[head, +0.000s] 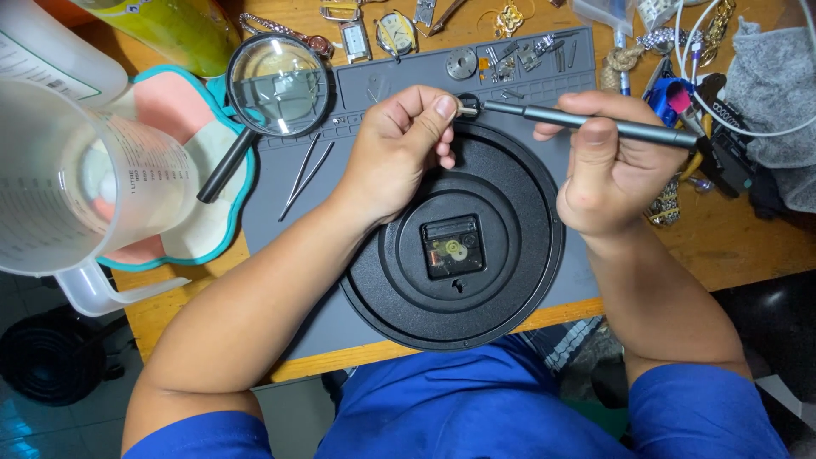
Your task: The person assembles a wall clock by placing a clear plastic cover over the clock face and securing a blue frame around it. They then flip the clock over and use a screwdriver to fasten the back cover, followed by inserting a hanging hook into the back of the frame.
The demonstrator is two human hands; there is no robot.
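Head view, looking down. Left hand (399, 149) curled nearly closed, thumb and forefinger pinching a small pale bit (467, 109) at the top rim of the round black clock back (510, 246), which lies face down under and between both hands on a grey work mat (280, 255). Right hand (608, 170) closed in a fist-like grip round a slim dark precision screwdriver (586, 121), shaft laid nearly level, tip meeting the pinched spot just beside the left thumb. Square movement (453, 246) with brass-coloured parts sitting in the clock's centre, below the left hand and well apart from the tip.

Judged from this: best done with the pinch kept steady, the tip seated squarely before turning, pressure light, and the shaft raised closer to upright if a screw is being driven, since a flat angle invites slipping. Whether a screw sits there cannot be told.

Counted: one clock back, one screwdriver, one magnifying glass (279, 85) left of the left hand, one pair of tweezers (306, 174) just beside that wrist, one clear measuring jug (81, 187) far left, two small watch faces (374, 36) beyond the hands at the tabletop's (739, 246) far edge, several small metal parts (510, 61) too fine to count.
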